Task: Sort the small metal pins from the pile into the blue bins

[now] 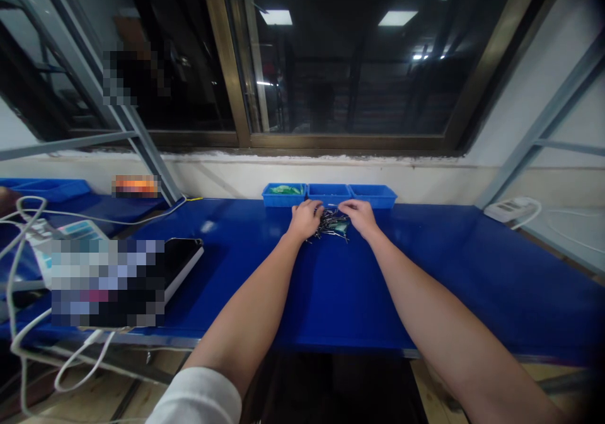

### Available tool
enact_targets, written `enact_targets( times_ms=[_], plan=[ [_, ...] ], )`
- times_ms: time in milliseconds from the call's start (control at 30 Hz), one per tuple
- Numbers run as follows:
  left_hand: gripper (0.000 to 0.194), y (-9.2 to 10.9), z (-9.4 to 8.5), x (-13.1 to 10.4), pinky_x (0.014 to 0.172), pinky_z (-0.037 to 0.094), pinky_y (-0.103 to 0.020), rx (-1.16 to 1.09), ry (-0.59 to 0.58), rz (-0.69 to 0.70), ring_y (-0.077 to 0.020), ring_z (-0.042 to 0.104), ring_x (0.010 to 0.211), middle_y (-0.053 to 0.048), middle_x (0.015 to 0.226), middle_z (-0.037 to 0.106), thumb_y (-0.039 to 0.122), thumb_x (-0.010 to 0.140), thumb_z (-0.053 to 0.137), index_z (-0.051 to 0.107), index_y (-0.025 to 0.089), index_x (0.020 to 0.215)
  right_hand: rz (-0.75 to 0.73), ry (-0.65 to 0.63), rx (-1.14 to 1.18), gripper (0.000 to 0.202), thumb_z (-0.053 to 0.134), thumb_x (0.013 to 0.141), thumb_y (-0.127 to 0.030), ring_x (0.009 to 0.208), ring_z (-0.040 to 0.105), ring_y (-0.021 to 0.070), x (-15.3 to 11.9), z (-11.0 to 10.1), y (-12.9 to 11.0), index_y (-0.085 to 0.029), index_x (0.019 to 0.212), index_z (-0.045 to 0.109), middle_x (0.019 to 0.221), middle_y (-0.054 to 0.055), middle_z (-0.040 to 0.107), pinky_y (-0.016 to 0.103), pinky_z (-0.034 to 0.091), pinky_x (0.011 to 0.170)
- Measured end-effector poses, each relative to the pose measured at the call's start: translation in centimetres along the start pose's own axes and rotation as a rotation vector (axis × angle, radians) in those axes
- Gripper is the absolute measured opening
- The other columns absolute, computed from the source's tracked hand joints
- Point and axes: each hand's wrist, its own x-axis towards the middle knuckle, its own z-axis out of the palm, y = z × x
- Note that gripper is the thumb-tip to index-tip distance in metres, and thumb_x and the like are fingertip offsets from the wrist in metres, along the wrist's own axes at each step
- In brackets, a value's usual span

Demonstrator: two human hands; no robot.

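A pile of small dark and silvery metal pieces (329, 223) lies on the blue table (345, 285), with something greenish at its right side. At the pile's left edge is my left hand (306, 218), its fingers curled in toward the pieces; what they hold, if anything, is too small to tell. My right hand (360, 215) is pinched at the upper right of the pile, on something too small to name. Just behind both hands stands a blue tray with three compartments (352, 201); green items (285, 189) lie in its left compartment.
A device with a pale edge (186, 273) and white cables (101, 364) occupy the table's left. A white power strip (513, 208) lies at the right. Metal frame posts stand on both sides. At the far left are other blue trays (57, 189) and part of a person's hand.
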Motion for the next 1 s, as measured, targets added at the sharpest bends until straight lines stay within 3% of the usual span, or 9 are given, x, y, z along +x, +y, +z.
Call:
enact_targets(
  times_ms=[100, 167, 267, 400, 467, 533, 667, 800, 1000],
  plan=[
    [0.03, -0.1, 0.0, 0.0, 0.093, 0.035, -0.037, 0.01, 0.036, -0.059, -0.021, 0.051, 0.112, -0.006, 0.116, 0.061, 0.028, 0.091, 0.038, 0.057, 0.022, 0.113, -0.03, 0.212, -0.239, 0.025, 0.059, 0.067, -0.031, 0.081, 0.06, 0.0222, 0.4, -0.7, 0.3, -0.017, 0.084, 0.071, 0.084, 0.006, 0.071, 0.036, 0.045, 0.082],
    [0.029, -0.2, 0.1, 0.0, 0.093, 0.035, -0.037, 0.023, 0.036, -0.083, -0.0207, 0.051, 0.112, -0.006, 0.116, 0.061, 0.026, 0.09, 0.039, 0.057, 0.022, 0.113, -0.042, 0.289, -0.367, 0.03, 0.056, 0.068, -0.028, 0.093, 0.057, 0.0251, 0.7, -1.2, 0.6, -0.017, 0.092, 0.071, 0.091, 0.007, 0.07, 0.04, 0.041, 0.09],
    [0.029, -0.4, 0.1, 0.0, 0.093, 0.035, -0.037, 0.038, 0.028, -0.091, -0.021, 0.052, 0.112, -0.006, 0.116, 0.061, 0.023, 0.089, 0.038, 0.057, 0.022, 0.112, -0.004, 0.284, -0.461, 0.045, 0.057, 0.068, -0.028, 0.112, 0.045, 0.0306, 0.9, -1.8, 1.2, -0.019, 0.111, 0.064, 0.111, 0.008, 0.065, 0.048, 0.035, 0.095],
    [0.032, -0.6, 0.1, 0.1, 0.093, 0.036, -0.038, 0.048, 0.004, -0.098, -0.0219, 0.052, 0.111, -0.007, 0.116, 0.061, 0.019, 0.088, 0.037, 0.057, 0.022, 0.113, 0.055, 0.193, -0.514, 0.063, 0.064, 0.062, -0.027, 0.121, 0.034, 0.0358, 1.1, -1.8, 1.8, -0.029, 0.124, 0.055, 0.14, 0.005, 0.043, 0.054, 0.031, 0.095],
    [0.033, -0.6, 0.1, 0.1, 0.092, 0.037, -0.038, 0.054, -0.018, -0.105, -0.0223, 0.052, 0.111, -0.007, 0.116, 0.061, 0.017, 0.087, 0.037, 0.057, 0.021, 0.112, 0.026, 0.193, -0.525, 0.053, 0.062, 0.064, -0.026, 0.119, 0.037, 0.0337, 1.1, -1.7, 1.8, -0.028, 0.117, 0.061, 0.136, 0.006, 0.047, 0.051, 0.032, 0.095],
    [0.032, -0.5, 0.1, 0.1, 0.092, 0.038, -0.038, 0.064, -0.044, -0.109, -0.0226, 0.053, 0.11, -0.007, 0.115, 0.061, 0.017, 0.086, 0.039, 0.058, 0.021, 0.112, -0.04, 0.156, -0.526, 0.037, 0.059, 0.067, -0.024, 0.11, 0.044, 0.0287, 1.0, -1.4, 1.7, -0.023, 0.102, 0.069, 0.119, 0.007, 0.059, 0.045, 0.034, 0.094],
    [0.029, -0.4, 0.1, 0.0, 0.092, 0.039, -0.038, 0.071, -0.081, -0.08, -0.0224, 0.053, 0.109, -0.006, 0.112, 0.063, 0.019, 0.086, 0.041, 0.06, 0.022, 0.108, -0.134, -0.093, -0.552, 0.018, 0.06, 0.069, -0.027, 0.093, 0.05, 0.0232, 0.6, -0.8, 1.1, -0.021, 0.081, 0.072, 0.089, 0.006, 0.066, 0.038, 0.037, 0.09],
    [0.028, -0.3, 0.1, 0.0, 0.093, 0.039, -0.038, 0.079, -0.101, -0.073, -0.0219, 0.053, 0.109, -0.005, 0.111, 0.063, 0.02, 0.085, 0.042, 0.061, 0.022, 0.106, -0.124, -0.234, -0.623, 0.02, 0.063, 0.07, -0.033, 0.096, 0.048, 0.0252, 0.1, -0.1, 0.9, -0.022, 0.085, 0.072, 0.095, 0.007, 0.065, 0.039, 0.037, 0.089],
    [0.028, -0.4, 0.1, -0.1, 0.094, 0.038, -0.037, 0.082, -0.131, -0.07, -0.0212, 0.052, 0.11, -0.006, 0.113, 0.062, 0.021, 0.085, 0.044, 0.062, 0.022, 0.106, -0.148, -0.267, -0.629, 0.012, 0.063, 0.074, -0.029, 0.092, 0.051, 0.0227, 0.2, 0.1, 1.4, -0.023, 0.078, 0.072, 0.091, 0.006, 0.065, 0.037, 0.037, 0.087]
  ],
)
